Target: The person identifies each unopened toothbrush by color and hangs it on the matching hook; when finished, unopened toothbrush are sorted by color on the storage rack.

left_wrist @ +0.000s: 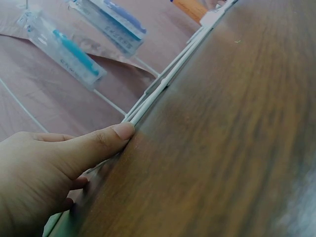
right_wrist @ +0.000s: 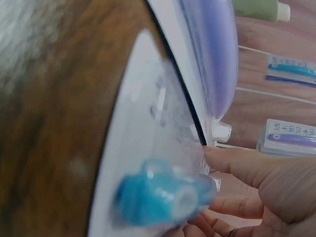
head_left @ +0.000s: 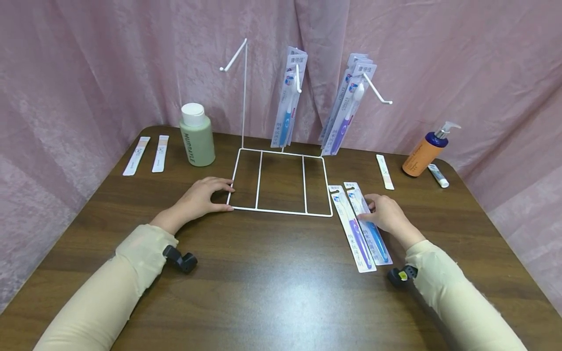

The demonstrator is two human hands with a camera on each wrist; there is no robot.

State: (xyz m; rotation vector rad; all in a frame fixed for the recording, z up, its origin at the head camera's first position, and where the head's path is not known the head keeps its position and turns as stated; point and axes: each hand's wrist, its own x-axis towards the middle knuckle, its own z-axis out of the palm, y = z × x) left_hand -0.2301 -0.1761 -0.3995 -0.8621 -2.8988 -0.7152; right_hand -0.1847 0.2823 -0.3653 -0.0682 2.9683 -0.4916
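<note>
My left hand [head_left: 199, 197] rests at the near left corner of a white wire display rack [head_left: 281, 212], thumb touching the front corner, fingers spread against the side bar. In the left wrist view the thumb [left_wrist: 106, 143] lies straight against the wire. My right hand [head_left: 388, 214] holds a packaged blue toothbrush [head_left: 373, 239] by its edges, thumb on one side and fingers on the other. The pack lies on the table beside a packaged purple toothbrush [head_left: 355, 234], right of the rack. More packaged toothbrushes hang from the middle hook [head_left: 298, 80] and right hook [head_left: 377, 90]; the left hook [head_left: 232, 57] is bare.
A green bottle [head_left: 197, 141] with a white cap and two slim sachets [head_left: 160, 153] stand and lie at the back left. At the back right are an orange pump bottle [head_left: 423, 153], a small tube [head_left: 439, 176] and another sachet [head_left: 385, 171]. A pink curtain [head_left: 110, 58] hangs behind.
</note>
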